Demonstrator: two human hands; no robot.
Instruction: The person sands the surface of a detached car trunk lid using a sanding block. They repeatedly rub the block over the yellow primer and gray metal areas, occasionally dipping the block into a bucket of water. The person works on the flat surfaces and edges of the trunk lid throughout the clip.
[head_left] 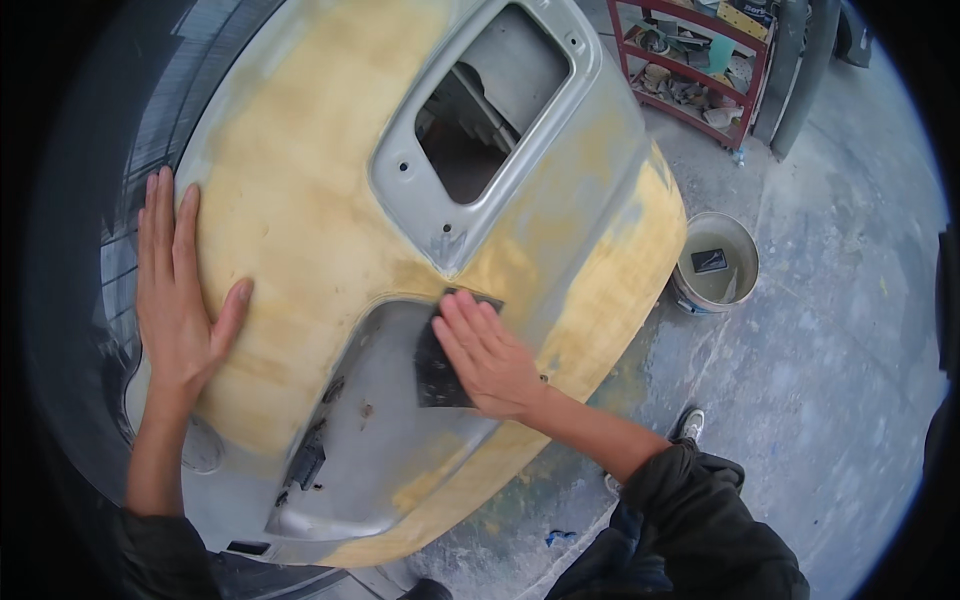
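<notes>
A car body panel, grey with broad patches of yellowish filler, fills the middle of the view. My right hand presses a black sheet of sandpaper against it, by the corner between a window-like opening and a grey recess. The fingers lie close together over the sheet, and the palm hides part of it. On the far left, my left hand rests flat on the panel's edge, fingers stretched and thumb apart, holding nothing.
Right of the panel, a bucket on the grey floor holds cloudy water and a dark rectangular block. A red shelf cart with scraps and supplies stands at the back. Dark glossy bodywork borders the left side.
</notes>
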